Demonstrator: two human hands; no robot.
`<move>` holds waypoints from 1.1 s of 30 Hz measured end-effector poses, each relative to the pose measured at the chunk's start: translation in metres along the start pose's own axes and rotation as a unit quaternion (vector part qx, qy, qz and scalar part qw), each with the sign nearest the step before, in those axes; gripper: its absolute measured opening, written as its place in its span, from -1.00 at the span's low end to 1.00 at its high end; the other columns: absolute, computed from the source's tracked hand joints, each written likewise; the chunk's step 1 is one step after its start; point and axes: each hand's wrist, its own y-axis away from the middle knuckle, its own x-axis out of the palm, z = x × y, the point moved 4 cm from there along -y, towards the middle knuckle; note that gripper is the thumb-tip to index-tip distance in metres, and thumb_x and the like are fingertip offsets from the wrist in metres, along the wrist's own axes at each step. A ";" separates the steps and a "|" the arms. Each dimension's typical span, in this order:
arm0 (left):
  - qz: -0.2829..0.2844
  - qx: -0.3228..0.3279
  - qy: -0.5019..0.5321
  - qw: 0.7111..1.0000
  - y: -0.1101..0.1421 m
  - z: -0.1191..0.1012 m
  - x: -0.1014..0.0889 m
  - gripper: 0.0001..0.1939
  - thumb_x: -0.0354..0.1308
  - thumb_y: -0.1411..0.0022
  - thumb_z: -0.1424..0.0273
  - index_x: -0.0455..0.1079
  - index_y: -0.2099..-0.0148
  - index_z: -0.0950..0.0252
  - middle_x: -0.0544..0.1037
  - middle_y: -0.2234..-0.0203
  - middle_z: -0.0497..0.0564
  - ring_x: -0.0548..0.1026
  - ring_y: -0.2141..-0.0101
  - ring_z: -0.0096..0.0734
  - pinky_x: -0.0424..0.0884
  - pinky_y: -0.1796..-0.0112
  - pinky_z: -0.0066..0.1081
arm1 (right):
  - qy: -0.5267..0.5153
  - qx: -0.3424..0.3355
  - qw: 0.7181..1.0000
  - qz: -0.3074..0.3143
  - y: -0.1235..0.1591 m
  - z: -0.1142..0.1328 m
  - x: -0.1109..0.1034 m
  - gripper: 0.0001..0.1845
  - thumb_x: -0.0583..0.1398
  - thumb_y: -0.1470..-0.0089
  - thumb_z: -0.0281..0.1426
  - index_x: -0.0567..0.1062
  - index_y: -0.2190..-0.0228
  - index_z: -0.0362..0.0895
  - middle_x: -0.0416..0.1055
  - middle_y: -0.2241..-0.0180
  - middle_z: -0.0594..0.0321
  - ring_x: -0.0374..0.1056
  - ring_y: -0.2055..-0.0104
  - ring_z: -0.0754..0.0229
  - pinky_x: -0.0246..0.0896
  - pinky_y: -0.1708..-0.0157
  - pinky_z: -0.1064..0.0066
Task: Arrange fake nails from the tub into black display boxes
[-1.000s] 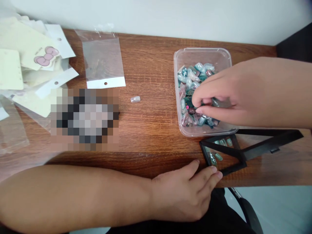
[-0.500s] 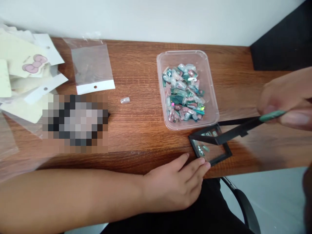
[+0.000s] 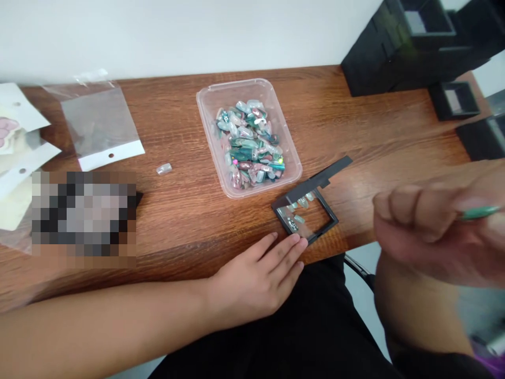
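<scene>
My right hand (image 3: 437, 231), smeared by motion, is raised off to the right, close to my eyes, its fingers curled in and pinching a slim green nail tip (image 3: 479, 212). My left hand (image 3: 254, 279) lies loosely spread at the near edge of the table (image 3: 177, 229), gripping nothing, its fingertips (image 3: 302, 242) touching the near side of a small black frame (image 3: 324, 232). That frame sits by the near edge with its lid (image 3: 315, 181) tilted up; several greenish tips (image 3: 299, 219) lie inside it. Just beyond, toward the far edge, I have a clear tub (image 3: 271, 99) holding a heap of nails (image 3: 248, 142) in green, pale blue and pink. Left of the tub, a single pale nail (image 3: 164, 168) lies by itself on the wood. Farther left, a clear bag (image 3: 102, 123) lies by the far edge, and packaging cards (image 3: 11, 205) crowd the left end, beside a pixelated dark item (image 3: 87, 216). Black boxes (image 3: 394, 58) stand toward the far right corner.
</scene>
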 end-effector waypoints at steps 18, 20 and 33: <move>-0.004 -0.004 -0.030 1.000 0.001 -0.004 -0.001 -0.66 0.02 -0.49 0.44 0.53 -0.17 0.31 0.52 -0.21 0.14 0.53 -0.20 -0.21 0.46 -0.12 -0.26 | 0.176 0.017 0.983 -0.037 0.077 -0.025 0.046 -0.75 0.31 -0.08 -0.60 0.59 0.22 -0.06 0.39 0.55 0.42 0.26 0.55 0.37 0.22 0.50 0.45; -0.003 -0.008 -0.029 1.000 0.001 -0.004 0.000 -0.67 0.04 -0.49 0.42 0.53 -0.17 0.30 0.52 -0.22 0.14 0.53 -0.20 -0.22 0.46 -0.12 -0.26 | 0.205 0.013 0.978 -0.026 0.075 -0.026 0.048 -0.76 0.30 -0.08 -0.61 0.58 0.23 -0.07 0.38 0.55 0.42 0.25 0.55 0.39 0.22 0.49 0.47; 0.004 -0.008 -0.019 1.000 0.001 -0.002 0.000 -0.67 0.04 -0.49 0.41 0.53 -0.17 0.30 0.51 -0.23 0.15 0.52 -0.20 -0.20 0.43 -0.12 -0.23 | 0.301 0.052 0.952 0.009 0.065 -0.021 0.051 -0.92 0.29 -0.15 -0.51 0.55 0.31 -0.10 0.27 0.60 0.46 0.13 0.61 0.43 0.17 0.54 0.52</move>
